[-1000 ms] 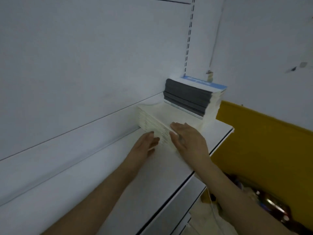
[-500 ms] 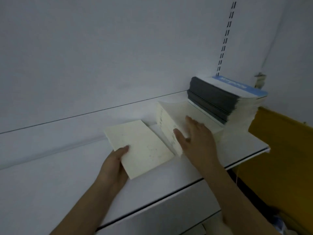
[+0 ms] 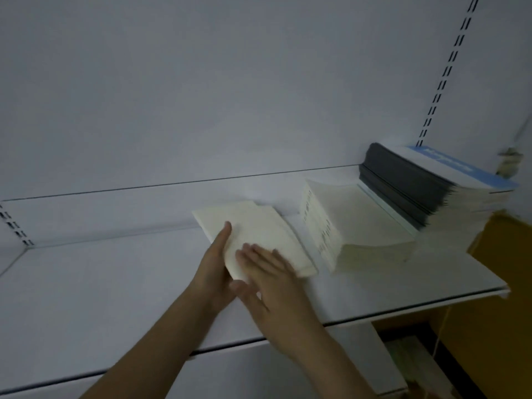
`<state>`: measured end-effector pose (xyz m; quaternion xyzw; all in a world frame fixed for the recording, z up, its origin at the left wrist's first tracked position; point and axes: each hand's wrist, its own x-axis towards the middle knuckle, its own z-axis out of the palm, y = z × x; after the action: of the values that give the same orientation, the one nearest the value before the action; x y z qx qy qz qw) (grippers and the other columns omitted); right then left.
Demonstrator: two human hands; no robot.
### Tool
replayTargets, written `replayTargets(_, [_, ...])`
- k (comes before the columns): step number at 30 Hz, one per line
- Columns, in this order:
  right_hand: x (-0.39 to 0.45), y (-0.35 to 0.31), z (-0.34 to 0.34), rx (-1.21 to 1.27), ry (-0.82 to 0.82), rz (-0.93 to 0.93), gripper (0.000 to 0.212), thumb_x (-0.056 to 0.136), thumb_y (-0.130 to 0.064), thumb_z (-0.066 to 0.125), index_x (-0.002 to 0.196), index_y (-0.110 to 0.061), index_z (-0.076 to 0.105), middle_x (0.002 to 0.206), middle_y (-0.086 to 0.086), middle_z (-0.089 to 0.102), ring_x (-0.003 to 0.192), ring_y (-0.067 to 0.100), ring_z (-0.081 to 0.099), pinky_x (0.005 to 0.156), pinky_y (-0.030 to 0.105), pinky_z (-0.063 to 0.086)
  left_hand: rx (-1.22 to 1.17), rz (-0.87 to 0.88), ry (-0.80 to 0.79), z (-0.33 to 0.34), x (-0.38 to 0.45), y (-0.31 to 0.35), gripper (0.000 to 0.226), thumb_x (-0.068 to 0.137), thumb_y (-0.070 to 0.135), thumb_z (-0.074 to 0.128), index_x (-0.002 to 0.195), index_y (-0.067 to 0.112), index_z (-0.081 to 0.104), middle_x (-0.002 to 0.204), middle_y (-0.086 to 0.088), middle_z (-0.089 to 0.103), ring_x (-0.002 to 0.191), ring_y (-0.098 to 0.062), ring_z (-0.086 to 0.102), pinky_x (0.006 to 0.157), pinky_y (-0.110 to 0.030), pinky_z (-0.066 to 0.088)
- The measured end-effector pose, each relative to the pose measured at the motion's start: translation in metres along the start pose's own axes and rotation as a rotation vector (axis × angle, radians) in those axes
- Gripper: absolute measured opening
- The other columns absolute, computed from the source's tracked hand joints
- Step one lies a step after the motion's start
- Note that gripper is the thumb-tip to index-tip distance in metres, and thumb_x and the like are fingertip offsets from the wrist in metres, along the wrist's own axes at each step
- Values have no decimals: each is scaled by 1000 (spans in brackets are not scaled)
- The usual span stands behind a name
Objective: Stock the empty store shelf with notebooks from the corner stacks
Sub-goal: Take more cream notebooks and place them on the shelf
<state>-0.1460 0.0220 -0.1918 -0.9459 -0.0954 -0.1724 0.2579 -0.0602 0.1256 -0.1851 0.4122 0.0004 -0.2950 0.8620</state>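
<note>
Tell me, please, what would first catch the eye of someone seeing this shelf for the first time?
Probably the two hands at the centre: the left hand holds the near left edge of a cream notebook lying on the white shelf, and the right hand lies flat on it. To the right sit a cream stack and a taller dark-spined stack in the corner.

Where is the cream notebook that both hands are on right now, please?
In the head view, the cream notebook lies on the white shelf, just left of the cream stack, under both hands.
</note>
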Motion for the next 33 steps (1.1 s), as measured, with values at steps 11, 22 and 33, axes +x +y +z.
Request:
replayTargets(11, [12,88,-49,-219,351,520,57,99,-45,41,143,-9,42,148,10,43,138,21,38,118,36,21,62,9,77,-5,5,1,35,94,19,57,127,8,59,117,-16,70,106,-35,67,92,-51,50])
replayTargets(22, [4,0,19,152,177,100,77,95,-67,14,137,-16,54,143,-7,49,135,1,38,115,33,31,-85,10,-2,-6,8,6,69,91,63,45,132,8,57,129,-19,62,121,-34,59,108,-49,40])
replayTargets(33, [59,24,-40,401,73,493,81,87,-56,55,149,-15,23,135,5,50,106,20,54,81,31,45,345,153,235,-10,-57,14,39,96,34,55,123,7,61,113,-17,71,104,-35,68,91,-48,55])
